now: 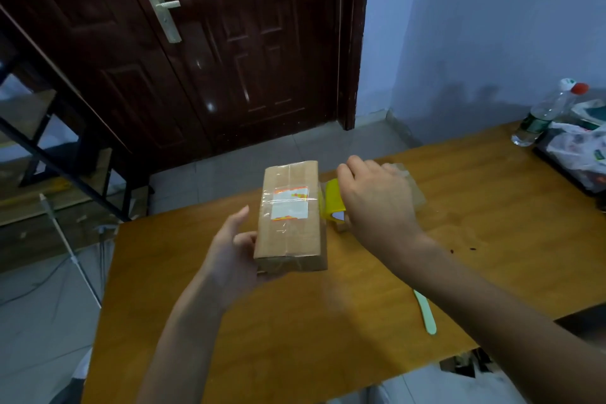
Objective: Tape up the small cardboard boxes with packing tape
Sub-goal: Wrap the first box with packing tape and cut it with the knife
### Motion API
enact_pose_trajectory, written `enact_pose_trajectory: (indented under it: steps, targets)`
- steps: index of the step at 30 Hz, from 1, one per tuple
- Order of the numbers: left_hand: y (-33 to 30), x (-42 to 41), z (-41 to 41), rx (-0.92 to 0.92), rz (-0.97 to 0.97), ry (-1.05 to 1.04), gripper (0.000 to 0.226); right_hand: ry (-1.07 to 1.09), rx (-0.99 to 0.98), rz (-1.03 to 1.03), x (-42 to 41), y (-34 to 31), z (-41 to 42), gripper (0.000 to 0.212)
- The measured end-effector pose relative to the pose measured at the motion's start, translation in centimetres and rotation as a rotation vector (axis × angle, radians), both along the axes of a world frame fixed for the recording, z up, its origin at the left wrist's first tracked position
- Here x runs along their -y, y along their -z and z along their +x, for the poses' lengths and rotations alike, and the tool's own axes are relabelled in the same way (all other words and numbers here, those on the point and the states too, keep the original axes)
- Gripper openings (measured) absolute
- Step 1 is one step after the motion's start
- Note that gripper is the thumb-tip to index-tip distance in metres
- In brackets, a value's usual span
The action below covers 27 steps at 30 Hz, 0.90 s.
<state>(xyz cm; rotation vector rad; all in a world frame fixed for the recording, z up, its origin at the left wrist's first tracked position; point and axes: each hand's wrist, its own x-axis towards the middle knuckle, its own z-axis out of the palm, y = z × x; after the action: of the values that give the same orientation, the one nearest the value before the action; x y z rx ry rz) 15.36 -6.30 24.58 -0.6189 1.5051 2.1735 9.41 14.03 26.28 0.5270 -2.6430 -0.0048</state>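
A small brown cardboard box (pixel 290 216) with a white and orange label under clear tape lies on the wooden table (pixel 229 321) near its far edge. My left hand (pixel 231 251) cups the box's near left corner, thumb raised along its side. My right hand (pixel 373 200) grips a yellow tape dispenser (pixel 333 202) pressed against the box's right side, with a roll of clear packing tape (pixel 410 187) partly hidden behind the hand. A short stretch of tape runs from the dispenser onto the box top.
A pale green cutter (pixel 426 313) lies on the table at the near right. At the far right stand a plastic bottle (pixel 541 118) and a black tray of bags (pixel 580 154). A dark door (pixel 213 43) and metal shelving (pixel 49 141) lie beyond the table.
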Motion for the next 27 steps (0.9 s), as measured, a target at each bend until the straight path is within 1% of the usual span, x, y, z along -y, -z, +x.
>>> enact_pose_trajectory:
  steps: [1, 2, 3, 4, 7, 8, 9, 10, 12, 13, 14, 15, 16, 17, 19, 20, 21, 24, 25, 26, 27]
  targets:
    - [-0.4, -0.1, -0.3, -0.004, 0.013, 0.057, 0.066, -0.019, 0.002, -0.006, 0.2, 0.0, 0.0, 0.038]
    - [-0.4, 0.0, -0.7, -0.003, -0.021, 0.101, 0.073, -0.04, 0.01, -0.019, 0.4, 0.0, 0.0, 0.039]
    - [-0.3, -0.3, -1.0, 0.0, -0.038, 0.113, 0.074, -0.057, 0.022, -0.028, 0.5, 0.1, 0.0, 0.04]
    - [0.2, -0.5, -1.0, 0.009, -0.058, 0.089, 0.069, -0.069, 0.028, -0.036, 0.4, 0.0, 0.0, 0.042]
    - [0.8, -1.6, -0.6, 0.025, -0.02, -0.046, 0.039, -0.117, 0.049, -0.099, -0.3, -0.1, -0.3, 0.047]
    - [0.8, -1.9, -0.7, 0.014, -0.009, -0.059, 0.036, -0.126, 0.068, -0.123, -0.8, -0.1, -0.4, 0.049]
    - [0.4, -2.1, -0.4, -0.009, 0.013, -0.075, 0.04, -0.131, 0.076, -0.144, -1.3, -0.1, -0.6, 0.05]
    - [0.5, -1.7, 0.3, -0.1, 0.021, -0.05, 0.059, -0.133, 0.084, -0.181, -1.8, 0.0, -0.7, 0.051]
    - [1.4, -0.4, 1.2, -0.234, 0.043, -0.03, 0.127, -0.126, 0.123, -0.316, -2.9, 0.4, -1.1, 0.05]
    - [1.2, -0.2, 1.3, -0.25, 0.102, -0.05, 0.131, -0.118, 0.147, -0.39, -3.2, 0.6, -1.2, 0.049]
    - [1.1, -0.4, 1.1, -0.223, 0.123, -0.071, 0.108, -0.111, 0.165, -0.454, -3.4, 0.9, -1.3, 0.048]
    - [1.1, -1.0, 0.7, -0.149, 0.171, -0.128, 0.078, -0.106, 0.178, -0.512, -3.5, 1.2, -1.4, 0.046]
    - [1.2, -1.2, 0.5, -0.109, 0.196, -0.128, 0.06, -0.102, 0.197, -0.569, -3.3, 1.4, -1.4, 0.043]
    - [1.0, -1.3, 1.0, -0.116, 0.194, -0.105, 0.052, -0.097, 0.222, -0.63, -3.1, 1.7, -1.3, 0.04]
    - [1.6, -1.3, 0.9, -0.123, 0.183, -0.133, 0.041, -0.086, 0.255, -0.723, -2.8, 2.1, -1.2, 0.034]
    - [1.5, -1.5, 0.9, -0.115, 0.186, -0.156, 0.038, -0.079, 0.247, -0.735, -2.8, 2.2, -1.2, 0.033]
    - [1.2, -1.8, 0.8, -0.103, 0.197, -0.179, 0.044, -0.075, 0.224, -0.717, -2.8, 2.2, -1.2, 0.034]
    - [1.6, -1.8, 1.0, -0.114, 0.299, -0.276, 0.081, -0.064, 0.118, -0.554, -3.2, 1.2, -1.1, 0.035]
    - [1.5, -1.6, 1.1, -0.125, 0.331, -0.303, 0.087, -0.048, 0.069, -0.482, -3.5, 0.7, -1.1, 0.035]
    - [1.6, -1.1, 1.2, -0.155, 0.354, -0.321, 0.085, -0.025, 0.014, -0.388, -4.0, 0.2, -1.2, 0.036]
    - [1.4, -0.6, 1.3, -0.187, 0.367, -0.324, 0.075, 0.002, -0.034, -0.274, -4.7, -0.2, -1.2, 0.037]
